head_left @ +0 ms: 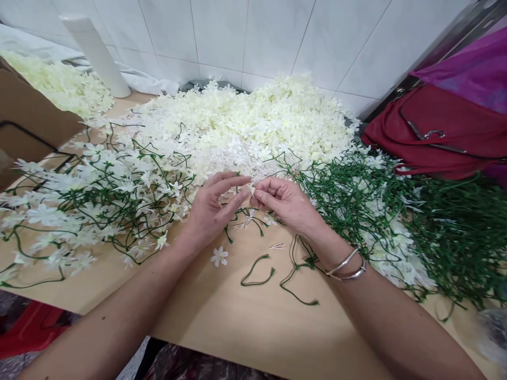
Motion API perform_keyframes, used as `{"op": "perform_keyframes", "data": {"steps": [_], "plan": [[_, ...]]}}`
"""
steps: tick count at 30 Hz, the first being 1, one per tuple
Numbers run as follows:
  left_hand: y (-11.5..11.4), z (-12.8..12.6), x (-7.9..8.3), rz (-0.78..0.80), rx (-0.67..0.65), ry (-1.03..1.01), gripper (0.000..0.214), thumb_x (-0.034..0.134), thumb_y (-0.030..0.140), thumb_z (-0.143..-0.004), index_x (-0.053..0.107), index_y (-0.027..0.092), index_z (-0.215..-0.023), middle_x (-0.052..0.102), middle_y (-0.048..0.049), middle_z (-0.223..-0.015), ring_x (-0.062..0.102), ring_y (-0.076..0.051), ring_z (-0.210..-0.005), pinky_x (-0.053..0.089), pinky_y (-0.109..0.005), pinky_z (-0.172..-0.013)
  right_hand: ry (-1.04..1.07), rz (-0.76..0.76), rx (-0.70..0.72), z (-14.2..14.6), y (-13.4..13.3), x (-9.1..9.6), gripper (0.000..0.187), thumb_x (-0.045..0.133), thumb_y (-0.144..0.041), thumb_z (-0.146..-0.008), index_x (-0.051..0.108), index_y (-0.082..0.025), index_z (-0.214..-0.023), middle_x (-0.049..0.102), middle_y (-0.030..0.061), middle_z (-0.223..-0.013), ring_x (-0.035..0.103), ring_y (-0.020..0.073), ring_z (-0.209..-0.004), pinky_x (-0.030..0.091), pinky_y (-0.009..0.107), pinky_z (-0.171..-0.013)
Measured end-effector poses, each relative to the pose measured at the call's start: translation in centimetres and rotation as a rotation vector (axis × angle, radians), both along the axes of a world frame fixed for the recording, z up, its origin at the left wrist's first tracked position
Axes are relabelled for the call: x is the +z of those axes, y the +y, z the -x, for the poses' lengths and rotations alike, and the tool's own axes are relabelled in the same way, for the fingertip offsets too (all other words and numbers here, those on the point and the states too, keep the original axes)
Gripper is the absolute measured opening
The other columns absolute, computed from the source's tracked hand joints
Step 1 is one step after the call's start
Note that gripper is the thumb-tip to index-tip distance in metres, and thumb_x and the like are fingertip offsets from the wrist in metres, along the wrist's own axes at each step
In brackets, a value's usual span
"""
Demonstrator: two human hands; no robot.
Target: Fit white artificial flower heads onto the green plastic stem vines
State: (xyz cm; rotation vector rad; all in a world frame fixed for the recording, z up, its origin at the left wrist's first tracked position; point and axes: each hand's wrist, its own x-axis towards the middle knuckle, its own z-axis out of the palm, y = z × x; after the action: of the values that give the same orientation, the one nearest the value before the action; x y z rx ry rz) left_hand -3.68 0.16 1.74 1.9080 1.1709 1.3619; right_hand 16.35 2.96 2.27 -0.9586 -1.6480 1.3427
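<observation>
My right hand (287, 205) pinches a small white artificial flower (252, 191) between thumb and fingertips; most of it is hidden. Close on its left, my left hand (210, 208) has its fingers stretched out and its thumb apart from them. Whether its fingertips touch the flower is unclear. Below the hands, a single white blossom (219, 257) lies flat on the table (245, 327). Beside it are loose green stems (253, 284) and a few white stamens (277, 246). More stems and stamens lie just under my fingers.
Loose white blossoms (277, 119) are heaped against the tiled wall. Stemmed flowers (91, 200) spread on the left, with a cardboard box (27, 116) and a white cylinder (97, 58) behind. Green stems (348, 195) and a red bag (443, 132) occupy the right.
</observation>
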Motion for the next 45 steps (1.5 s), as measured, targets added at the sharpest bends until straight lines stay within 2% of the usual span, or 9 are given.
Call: {"op": "perform_keyframes", "data": {"steps": [3,6,11,16,21,26,34,41,45], "plan": [[0.0,-0.2,-0.1,-0.028,-0.043,0.009,0.014,0.069,0.028,-0.098,0.081,0.023,-0.104,0.076,-0.0059,-0.106,0.069,-0.02,-0.105,0.053,-0.031,-0.096,0.001,0.037,0.041,0.0,-0.2,0.3,0.02,0.075,-0.041,-0.09,0.071,-0.021,-0.09,0.074,0.0018,-0.081,0.065,0.0138,-0.071,0.052,0.029,-0.068],[0.1,-0.2,-0.1,-0.064,0.037,-0.041,0.009,0.07,0.025,-0.096,0.079,0.021,-0.098,0.077,-0.005,-0.101,0.07,-0.018,-0.096,0.053,-0.029,-0.089,-0.032,0.003,0.018,0.0,-0.2,0.0,0.014,0.071,-0.036,-0.094,0.073,-0.021,-0.094,0.076,0.0026,-0.085,0.067,0.0152,-0.075,0.052,0.03,-0.07],[0.2,0.0,-0.1,-0.081,0.205,-0.128,0.005,0.073,0.023,-0.092,0.077,0.02,-0.094,0.075,-0.0035,-0.095,0.069,-0.016,-0.089,0.052,-0.027,-0.083,-0.309,-0.335,-0.071,0.4,-0.1,-1.3,0.012,0.067,-0.016,-0.095,0.077,-0.02,-0.098,0.073,0.005,-0.095,0.066,0.0183,-0.086,0.051,0.034,-0.08],[0.3,-0.1,-0.4,-0.032,0.213,-0.164,0.013,0.07,0.022,-0.093,0.078,0.02,-0.102,0.075,-0.004,-0.097,0.068,-0.016,-0.086,0.052,-0.027,-0.082,-0.533,-0.548,0.02,1.4,-0.9,-1.3,0.014,0.068,-0.012,-0.096,0.078,-0.019,-0.104,0.064,0.0059,-0.095,0.061,0.0198,-0.089,0.047,0.034,-0.08],[0.7,-0.1,-0.9,0.028,0.226,-0.196,0.017,0.07,0.032,-0.095,0.079,0.019,-0.103,0.078,-0.0067,-0.102,0.07,-0.017,-0.089,0.054,-0.028,-0.082,-0.58,-0.487,0.056,0.9,-1.2,-0.3,0.016,0.068,-0.002,-0.089,0.071,-0.018,-0.085,0.061,0.0025,-0.09,0.058,0.0167,-0.084,0.043,0.03,-0.076],[0.6,0.0,-1.0,0.059,0.246,-0.156,0.019,0.073,0.035,-0.093,0.082,0.021,-0.102,0.08,-0.0059,-0.1,0.072,-0.017,-0.086,0.055,-0.028,-0.082,-0.465,-0.379,-0.087,-0.3,-0.3,0.2,0.013,0.067,-0.012,-0.093,0.071,-0.019,-0.082,0.064,0.0006,-0.083,0.058,0.0158,-0.078,0.043,0.03,-0.075],[0.1,-0.9,-0.9,0.162,0.164,-0.188,0.021,0.074,0.037,-0.091,0.082,0.02,-0.101,0.081,-0.004,-0.092,0.072,-0.016,-0.077,0.054,-0.025,-0.071,-0.501,-0.447,-0.102,0.5,-1.1,0.9,0.027,0.06,-0.018,-0.098,0.064,-0.02,-0.071,0.057,0.0,-0.075,0.054,0.0161,-0.073,0.039,0.03,-0.071],[-0.4,-1.4,-0.7,0.181,0.107,-0.204,0.018,0.074,0.035,-0.092,0.083,0.021,-0.1,0.074,0.0008,-0.074,0.058,-0.01,-0.059,0.044,-0.022,-0.055,-0.312,-0.263,-0.233,1.2,-1.4,-0.5,0.01,0.065,-0.014,-0.089,0.071,-0.019,-0.085,0.067,-0.0009,-0.075,0.058,0.0156,-0.07,0.043,0.029,-0.068],[0.1,-1.2,-0.8,0.204,0.112,-0.318,0.02,0.076,0.035,-0.091,0.081,0.019,-0.102,0.081,-0.0039,-0.092,0.072,-0.014,-0.079,0.055,-0.023,-0.072,-0.389,-0.351,-0.238,0.9,-1.1,-0.8,0.014,0.062,-0.012,-0.092,0.074,-0.019,-0.091,0.073,0.0028,-0.086,0.064,0.0179,-0.08,0.048,0.031,-0.076]]}}
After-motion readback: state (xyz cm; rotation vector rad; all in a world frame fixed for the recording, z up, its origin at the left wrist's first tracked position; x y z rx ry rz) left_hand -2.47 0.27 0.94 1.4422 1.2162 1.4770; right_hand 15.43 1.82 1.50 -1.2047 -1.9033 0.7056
